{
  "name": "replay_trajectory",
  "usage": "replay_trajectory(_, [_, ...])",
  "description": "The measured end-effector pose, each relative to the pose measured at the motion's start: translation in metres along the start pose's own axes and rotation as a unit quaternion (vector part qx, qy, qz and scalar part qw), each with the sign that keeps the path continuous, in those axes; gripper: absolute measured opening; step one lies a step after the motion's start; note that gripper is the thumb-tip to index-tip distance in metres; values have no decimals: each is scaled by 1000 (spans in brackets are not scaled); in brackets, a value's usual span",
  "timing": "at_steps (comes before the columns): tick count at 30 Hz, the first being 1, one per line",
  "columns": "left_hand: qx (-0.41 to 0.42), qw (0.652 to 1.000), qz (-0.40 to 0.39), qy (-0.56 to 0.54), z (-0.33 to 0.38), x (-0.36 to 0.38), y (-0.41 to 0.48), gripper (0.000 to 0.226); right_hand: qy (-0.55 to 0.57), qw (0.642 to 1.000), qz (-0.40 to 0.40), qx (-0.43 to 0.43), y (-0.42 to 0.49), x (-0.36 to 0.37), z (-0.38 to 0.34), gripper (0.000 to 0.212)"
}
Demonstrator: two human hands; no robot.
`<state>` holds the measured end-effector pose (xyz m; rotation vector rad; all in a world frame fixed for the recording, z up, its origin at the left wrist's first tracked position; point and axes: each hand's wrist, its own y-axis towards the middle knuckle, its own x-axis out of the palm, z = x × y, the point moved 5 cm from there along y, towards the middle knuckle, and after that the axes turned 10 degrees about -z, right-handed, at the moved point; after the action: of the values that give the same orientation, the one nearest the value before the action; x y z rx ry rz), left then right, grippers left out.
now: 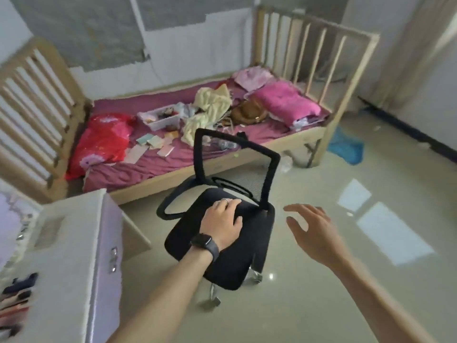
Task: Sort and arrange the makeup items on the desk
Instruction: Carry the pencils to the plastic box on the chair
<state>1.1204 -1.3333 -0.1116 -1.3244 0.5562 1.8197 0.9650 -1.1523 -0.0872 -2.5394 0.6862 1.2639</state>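
Observation:
A white desk [71, 246] stands at the lower left. Several small makeup items [17, 300], dark and pink, lie in a row at its left edge, blurred and partly cut off. In front of me is a black office chair [230, 253] with a mesh back. My left hand [222, 224], with a dark watch on its wrist, lies palm down on the seat, its fingers hooked at the seat's rear edge. My right hand [314, 231] hovers open to the right of the chair, fingers spread, holding nothing. Both hands are away from the desk.
A wooden bed [291, 142] with a purple sheet runs along the far wall, littered with clothes, a red bag [99, 142], a white tray [160, 118] and papers. A blue cloth [346, 147] lies on the glossy floor. Bare floor stretches to the right.

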Motion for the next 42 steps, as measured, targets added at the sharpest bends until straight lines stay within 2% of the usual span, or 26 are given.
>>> replay_trajectory(5, [123, 992, -25, -6, 193, 38, 77, 47, -10, 991, 85, 103, -64, -125, 135, 26])
replay_trajectory(9, [187, 982, -22, -14, 332, 61, 131, 48, -17, 978, 139, 155, -100, -214, 228, 26])
replay_trajectory(21, [346, 936, -54, -39, 651, 96, 301, 47, -19, 914, 283, 290, -129, -431, 423, 30])
replay_trajectory(25, [389, 917, -70, -49, 740, 116, 372, 48, -41, 896, 301, 323, -111, -489, 487, 32])
replay_trajectory(37, [478, 863, -158, -43, 997, 181, 547, 46, -13, 838, 339, 428, -81, -639, 686, 33])
replay_trajectory(42, [482, 857, -181, -31, 1106, 237, 602, 46, 10, 834, 320, 450, -83, -692, 795, 35])
